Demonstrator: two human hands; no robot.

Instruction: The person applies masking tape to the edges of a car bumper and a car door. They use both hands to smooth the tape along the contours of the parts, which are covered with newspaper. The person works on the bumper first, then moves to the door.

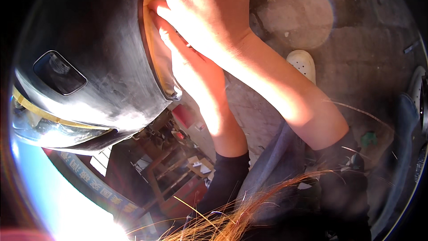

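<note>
The fingertips of the left hand, stretched out and close together, lie against an orange-tan strip; those of the right hand, partly curled just beyond, reach the strip's far part. Whether either pinches it, I cannot tell. The strip sits immediately left of the fingers, along the edge of a dark body panel, and runs nearer than they do, to the panel's corner. The work looks partway: the strip lines the edge in view, but whether its covered far stretch is fixed cannot be judged. Farther left, yellow tape already borders the headlight; rightward, a pale shoe stands on the floor.
</note>
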